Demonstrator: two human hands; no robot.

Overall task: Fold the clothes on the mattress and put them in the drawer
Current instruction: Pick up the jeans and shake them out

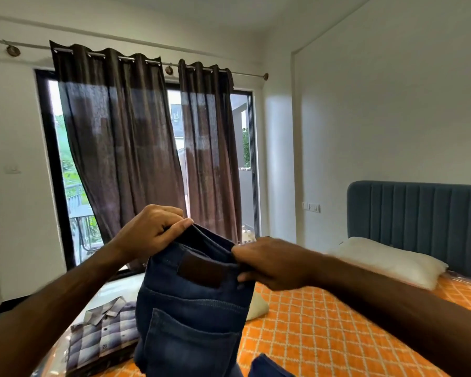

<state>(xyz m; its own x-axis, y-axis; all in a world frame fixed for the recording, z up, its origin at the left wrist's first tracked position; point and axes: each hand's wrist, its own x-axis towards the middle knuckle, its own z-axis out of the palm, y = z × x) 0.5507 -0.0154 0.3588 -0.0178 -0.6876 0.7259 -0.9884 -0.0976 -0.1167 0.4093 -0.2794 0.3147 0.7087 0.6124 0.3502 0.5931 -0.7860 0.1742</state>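
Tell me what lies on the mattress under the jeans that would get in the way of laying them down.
Both hands, left hand and right hand, hold the jeans up. The folded shirt lies lower left; the orange sheet rightward looks free.

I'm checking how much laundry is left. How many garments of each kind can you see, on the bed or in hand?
Jeans, held up at the waistband by the left hand and right hand: 1
Folded plaid shirt: 1
Dark blue garment at the bottom edge, kind unclear: 1
Total: 3
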